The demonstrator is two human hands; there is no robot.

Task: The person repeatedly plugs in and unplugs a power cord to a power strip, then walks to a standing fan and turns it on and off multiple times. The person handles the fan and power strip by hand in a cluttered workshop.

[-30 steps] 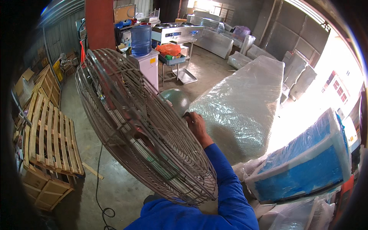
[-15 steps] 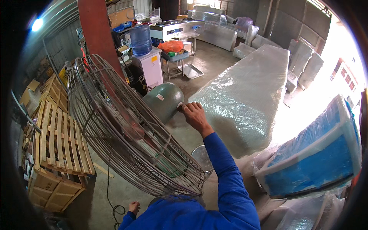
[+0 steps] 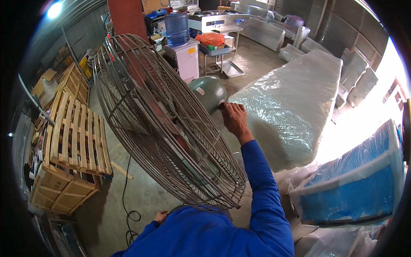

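Observation:
A large industrial fan with a round wire cage (image 3: 162, 124) stands tilted right in front of me. Behind the cage sits its green rounded motor housing (image 3: 208, 92), with a small label on it. My right hand (image 3: 236, 120) is reached out to the rear end of the housing, its fingers closed round a small dark knob (image 3: 221, 105) there. The fingers cover most of the knob. Low by my body, below the cage, is my left hand (image 3: 161, 217); only part of it shows past the sleeve, and its fingers are not clear.
Wooden pallets and crates (image 3: 79, 137) stand at the left. A black cable (image 3: 125, 192) trails over the floor. Beyond the fan are a white cabinet with a blue water bottle (image 3: 176, 29) and a red column (image 3: 125, 17). Plastic-wrapped panels (image 3: 295, 103) and a blue wrapped unit (image 3: 346, 192) lie right.
The whole view has shifted, so the fan and room appear farther right and higher. My right hand stays at the knob, with the wrist bent a little differently.

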